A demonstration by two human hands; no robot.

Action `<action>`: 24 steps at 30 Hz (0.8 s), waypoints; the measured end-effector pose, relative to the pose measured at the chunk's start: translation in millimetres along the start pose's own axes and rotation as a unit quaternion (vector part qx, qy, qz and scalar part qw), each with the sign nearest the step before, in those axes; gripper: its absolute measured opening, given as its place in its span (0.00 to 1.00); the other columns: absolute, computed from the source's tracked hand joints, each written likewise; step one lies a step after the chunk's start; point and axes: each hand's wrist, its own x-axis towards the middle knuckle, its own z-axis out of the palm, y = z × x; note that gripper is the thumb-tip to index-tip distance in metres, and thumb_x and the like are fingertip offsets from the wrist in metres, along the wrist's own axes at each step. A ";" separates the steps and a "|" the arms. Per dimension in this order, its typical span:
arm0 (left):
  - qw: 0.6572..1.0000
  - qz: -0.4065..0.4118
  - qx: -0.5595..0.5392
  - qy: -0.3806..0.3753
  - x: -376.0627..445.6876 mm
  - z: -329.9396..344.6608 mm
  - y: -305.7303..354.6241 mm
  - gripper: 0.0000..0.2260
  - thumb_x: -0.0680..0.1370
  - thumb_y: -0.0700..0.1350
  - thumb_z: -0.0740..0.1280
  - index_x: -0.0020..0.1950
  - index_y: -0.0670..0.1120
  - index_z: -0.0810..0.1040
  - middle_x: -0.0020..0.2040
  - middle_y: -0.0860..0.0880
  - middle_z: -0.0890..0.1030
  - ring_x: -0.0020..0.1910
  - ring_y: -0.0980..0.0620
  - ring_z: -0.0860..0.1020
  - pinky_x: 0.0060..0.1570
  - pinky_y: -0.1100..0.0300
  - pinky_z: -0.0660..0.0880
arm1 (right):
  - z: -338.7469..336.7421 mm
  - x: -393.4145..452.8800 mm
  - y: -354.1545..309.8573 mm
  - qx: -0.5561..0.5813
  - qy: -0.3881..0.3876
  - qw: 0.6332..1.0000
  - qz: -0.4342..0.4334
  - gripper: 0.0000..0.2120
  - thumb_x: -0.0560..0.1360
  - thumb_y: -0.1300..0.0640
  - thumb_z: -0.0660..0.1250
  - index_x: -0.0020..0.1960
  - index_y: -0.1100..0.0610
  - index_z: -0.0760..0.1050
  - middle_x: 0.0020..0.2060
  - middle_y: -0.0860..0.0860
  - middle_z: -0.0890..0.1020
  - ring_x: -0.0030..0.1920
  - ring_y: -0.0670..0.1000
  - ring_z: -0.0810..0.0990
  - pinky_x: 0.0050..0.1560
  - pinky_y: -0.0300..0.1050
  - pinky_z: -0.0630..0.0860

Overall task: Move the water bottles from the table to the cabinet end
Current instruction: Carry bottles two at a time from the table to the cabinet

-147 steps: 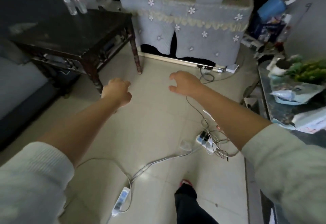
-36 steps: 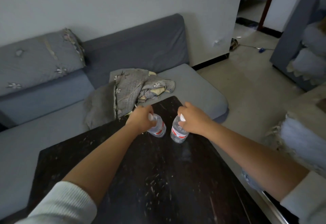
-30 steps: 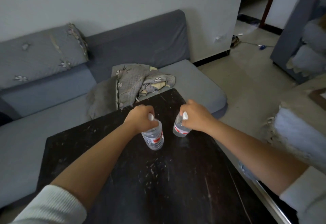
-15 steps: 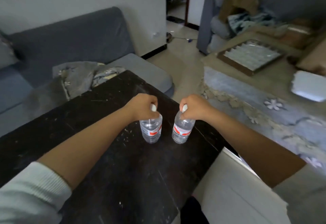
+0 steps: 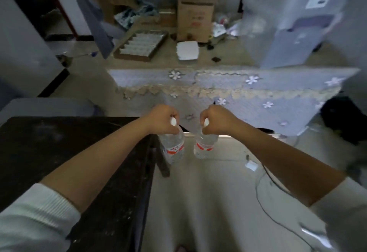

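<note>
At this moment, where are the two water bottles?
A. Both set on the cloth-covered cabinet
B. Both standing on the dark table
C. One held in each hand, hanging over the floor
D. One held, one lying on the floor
C: the left hand grips the left bottle by its neck, the right hand grips the right bottle, and both hang past the dark table edge.

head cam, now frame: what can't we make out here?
- Bottle caps and necks: left hand and right hand cover them on the left bottle and right bottle.
- Label text: too small and blurred.
- Cabinet front: hidden by the floral cloth.
- Cardboard box top: cut off by the frame edge.
</note>
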 end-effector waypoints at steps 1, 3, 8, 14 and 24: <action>0.999 0.027 0.016 -0.017 8.5 8.1 18.6 0.09 0.71 0.41 0.71 0.50 0.39 0.80 0.52 0.41 0.81 0.53 0.43 0.77 0.46 0.59 0.69 | -4.1 -17.9 18.9 0.003 0.006 1.000 0.016 0.11 0.69 0.61 0.70 0.51 0.62 0.80 0.45 0.57 0.80 0.54 0.58 0.78 0.44 0.41 0.67; 0.992 0.097 0.051 -0.055 24.1 27.0 62.7 0.12 0.68 0.46 0.71 0.48 0.41 0.80 0.50 0.42 0.82 0.51 0.44 0.78 0.49 0.58 0.72 | -12.0 -61.2 59.9 -0.003 0.021 0.999 0.041 0.13 0.69 0.58 0.70 0.52 0.60 0.81 0.41 0.52 0.73 0.55 0.57 0.76 0.45 0.40 0.65; 0.951 0.262 0.112 -0.124 53.3 75.0 185.1 0.12 0.68 0.43 0.70 0.49 0.38 0.81 0.48 0.43 0.80 0.48 0.47 0.76 0.37 0.71 0.62 | -28.9 -173.6 150.0 0.005 0.072 0.989 0.129 0.12 0.68 0.58 0.69 0.51 0.59 0.81 0.52 0.57 0.77 0.57 0.54 0.75 0.53 0.44 0.70; 0.876 0.412 0.158 -0.196 76.7 133.8 334.3 0.10 0.69 0.43 0.69 0.48 0.41 0.80 0.40 0.54 0.73 0.37 0.59 0.69 0.39 0.74 0.66 | -36.2 -304.8 228.7 -0.006 0.107 0.953 0.282 0.12 0.70 0.59 0.69 0.53 0.56 0.80 0.55 0.55 0.76 0.59 0.53 0.74 0.52 0.41 0.68; 0.682 0.638 0.266 -0.238 58.9 243.4 562.8 0.11 0.71 0.44 0.69 0.52 0.45 0.79 0.46 0.50 0.70 0.52 0.49 0.74 0.52 0.58 0.72 | -23.1 -500.7 280.6 0.066 0.157 0.798 0.579 0.13 0.72 0.58 0.67 0.57 0.56 0.78 0.61 0.53 0.75 0.62 0.54 0.73 0.58 0.45 0.72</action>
